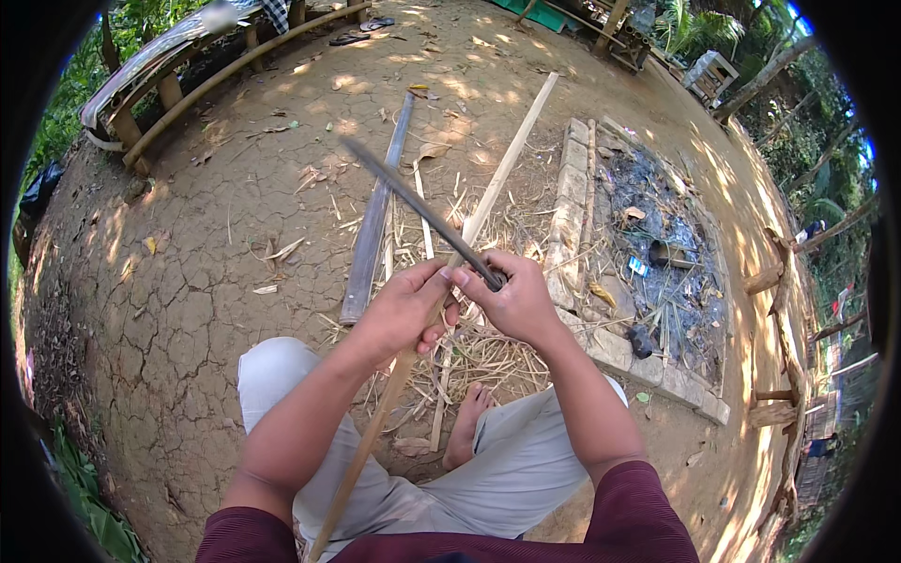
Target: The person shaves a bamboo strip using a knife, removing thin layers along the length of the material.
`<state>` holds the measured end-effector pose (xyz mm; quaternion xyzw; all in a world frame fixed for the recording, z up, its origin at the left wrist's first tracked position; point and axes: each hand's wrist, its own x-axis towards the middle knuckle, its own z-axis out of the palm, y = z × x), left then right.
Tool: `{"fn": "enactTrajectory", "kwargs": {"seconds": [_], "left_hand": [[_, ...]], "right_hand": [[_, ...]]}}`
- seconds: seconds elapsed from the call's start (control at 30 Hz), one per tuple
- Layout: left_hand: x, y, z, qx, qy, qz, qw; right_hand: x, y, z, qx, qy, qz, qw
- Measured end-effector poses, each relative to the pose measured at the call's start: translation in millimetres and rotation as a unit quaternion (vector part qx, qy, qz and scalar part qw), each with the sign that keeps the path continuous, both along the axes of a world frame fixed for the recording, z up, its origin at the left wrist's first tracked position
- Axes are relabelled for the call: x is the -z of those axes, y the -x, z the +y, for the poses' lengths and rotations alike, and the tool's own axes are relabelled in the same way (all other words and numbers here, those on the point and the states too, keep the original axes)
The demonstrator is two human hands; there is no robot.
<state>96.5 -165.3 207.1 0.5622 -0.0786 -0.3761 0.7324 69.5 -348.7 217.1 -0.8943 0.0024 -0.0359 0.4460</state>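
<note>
In my right hand point(510, 296) is the handle end of a long dark machete point(404, 192), its blade slanting up to the far left. My left hand point(410, 311) grips a long pale strip of split bamboo point(511, 155). That strip runs from between my legs, under the blade, to the far side of the ground. Both hands meet at the strip, thumbs close together, where the blade crosses it. Beneath them, thin shavings point(497, 361) are scattered around my bare foot point(466, 424).
A grey weathered plank point(375, 230) and a thinner strip point(423, 211) lie just beyond my hands. To the right, a brick-edged fire pit point(570, 178) holds ash and litter. A bamboo bench point(235, 66) stands far left, near a pair of sandals point(361, 33).
</note>
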Motion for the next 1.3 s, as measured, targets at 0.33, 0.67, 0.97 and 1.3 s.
{"fn": "enactTrajectory", "kwargs": {"seconds": [0.33, 0.67, 0.97, 1.3], "left_hand": [[1, 14, 1, 0.125, 0.003, 0.077, 0.989], [0, 18, -7, 0.054, -0.038, 0.056, 0.996], [2, 14, -14, -0.069, -0.075, 0.013, 0.995], [22, 42, -11, -0.115, -0.184, -0.291, 0.932]], "right_hand": [[1, -17, -33, 0.129, -0.41, 0.033, 0.902], [-9, -16, -62, 0.19, -0.379, 0.094, 0.901], [13, 9, 3, 0.022, 0.203, -0.096, 0.974], [-5, -8, -20, 0.006, 0.252, -0.056, 0.966]]}}
